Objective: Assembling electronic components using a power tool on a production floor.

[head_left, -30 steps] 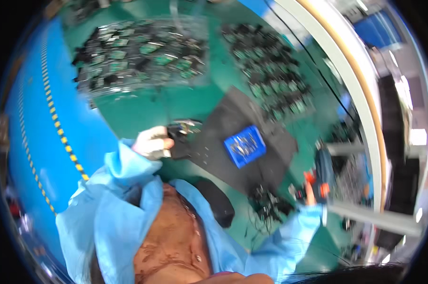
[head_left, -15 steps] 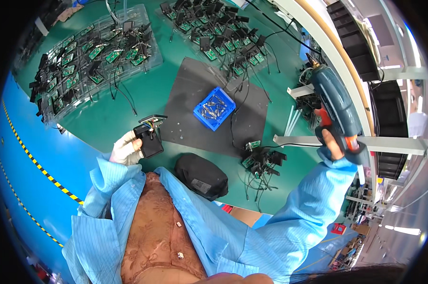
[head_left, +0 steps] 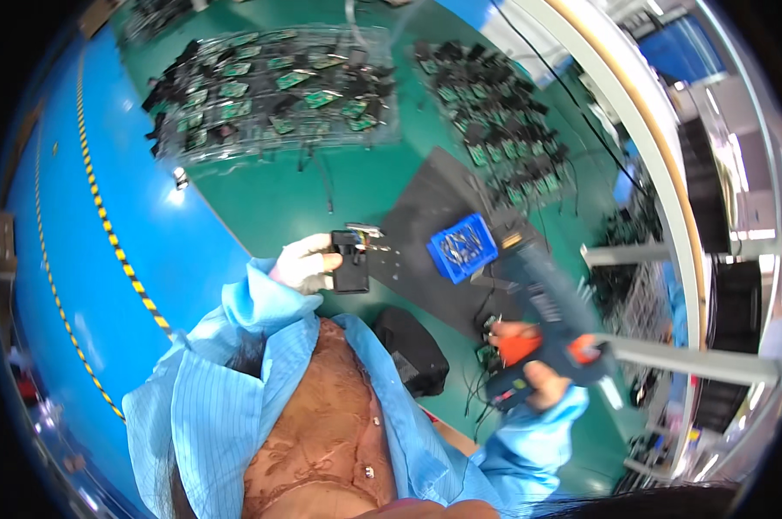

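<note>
My left hand (head_left: 305, 263), in a white glove with a bare fingertip showing, is closed on a small black plastic case (head_left: 351, 270). Wires and a circuit board (head_left: 365, 231) stick out at the top of that case. Over on the right, my right hand (head_left: 542, 381) grips the handle of a dark hot glue gun (head_left: 551, 298) with a red trigger. The gun's nozzle points up and left, toward a blue bin (head_left: 462, 248) of small metal parts on a dark grey mat (head_left: 417, 208). Motion blurs the gun and my right hand.
Trays of green circuit boards with black cases (head_left: 270, 95) lie at the far left; more boards (head_left: 503, 121) spread beyond the mat. A black pouch (head_left: 412, 353) rests near my body. A white metal frame bar (head_left: 693, 356) juts in from the right.
The glue gun has come left and down from the frame, nearer the blue bin. My view has turned, so the table's things appear further right. The black case stays in my left hand.
</note>
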### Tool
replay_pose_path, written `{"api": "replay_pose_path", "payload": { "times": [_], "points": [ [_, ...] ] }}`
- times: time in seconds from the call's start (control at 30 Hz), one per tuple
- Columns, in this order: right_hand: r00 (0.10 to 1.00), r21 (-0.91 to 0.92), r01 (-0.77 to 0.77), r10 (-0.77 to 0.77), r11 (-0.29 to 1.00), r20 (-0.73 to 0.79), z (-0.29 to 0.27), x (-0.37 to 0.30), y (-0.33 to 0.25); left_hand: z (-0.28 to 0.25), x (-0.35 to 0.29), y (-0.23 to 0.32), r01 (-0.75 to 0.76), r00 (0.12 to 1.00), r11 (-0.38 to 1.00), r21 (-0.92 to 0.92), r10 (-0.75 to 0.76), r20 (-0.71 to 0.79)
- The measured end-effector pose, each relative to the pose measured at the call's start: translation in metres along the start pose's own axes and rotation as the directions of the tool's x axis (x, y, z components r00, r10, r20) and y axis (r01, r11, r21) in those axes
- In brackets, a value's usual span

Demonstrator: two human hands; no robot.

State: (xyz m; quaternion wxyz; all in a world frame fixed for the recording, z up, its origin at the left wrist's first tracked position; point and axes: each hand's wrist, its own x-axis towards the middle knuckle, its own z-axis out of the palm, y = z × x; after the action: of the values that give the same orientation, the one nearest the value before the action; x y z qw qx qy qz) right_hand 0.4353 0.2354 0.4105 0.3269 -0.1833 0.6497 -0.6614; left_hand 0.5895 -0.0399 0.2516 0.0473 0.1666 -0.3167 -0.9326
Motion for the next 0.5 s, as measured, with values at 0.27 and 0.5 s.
{"api": "replay_pose_path", "payload": {
  "times": [0.27,0.5],
  "points": [
    [0.901,0.083,-0.277,0.229,0.957,0.369,0.021,0.006,0.064,0.006,-0.017,0.008,-0.004,0.996,1.000,0.012,0.005,-0.086],
    [0.879,-0.100,-0.346,0.360,0.933,0.314,0.028,0.005,0.050,0.009,-0.014,0.002,-0.020,0.998,1.000,0.010,0.020,-0.064]
  ]
}}
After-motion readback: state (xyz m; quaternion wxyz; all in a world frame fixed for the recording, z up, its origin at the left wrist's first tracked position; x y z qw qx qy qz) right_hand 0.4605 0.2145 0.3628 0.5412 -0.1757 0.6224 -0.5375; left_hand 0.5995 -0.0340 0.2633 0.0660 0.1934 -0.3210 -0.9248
